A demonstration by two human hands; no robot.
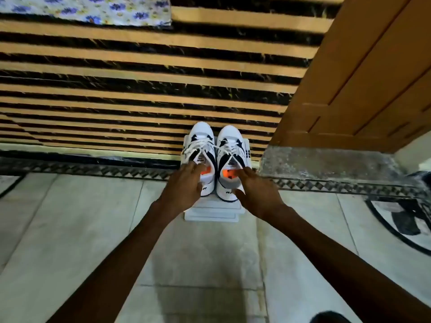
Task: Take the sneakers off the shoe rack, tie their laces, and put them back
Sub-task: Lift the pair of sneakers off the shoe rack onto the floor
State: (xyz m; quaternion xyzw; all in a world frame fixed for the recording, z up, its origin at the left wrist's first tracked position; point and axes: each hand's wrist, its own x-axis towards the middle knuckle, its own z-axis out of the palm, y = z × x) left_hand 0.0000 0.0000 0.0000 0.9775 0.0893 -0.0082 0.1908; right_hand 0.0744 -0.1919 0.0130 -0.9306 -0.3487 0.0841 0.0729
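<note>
Smooth, faintly glossy white leather-look uppers on the sneakers (229, 132), with matt dark navy panels; flat woven white cloth for the laces (200, 145); matt bright orange lining (227, 173) inside. Smooth white plastic-looking tiers on the shoe rack (212, 216). Pale polished stone tiles on the floor (70, 229), softly reflective. Matt tan wooden slats over glossy black veined stone on the wall (140, 73). Satin orange-brown wood on the door (361, 78). Rough speckled grey stone at the threshold (326, 159). Soft, matt printed floral cloth (81, 8) top left.
</note>
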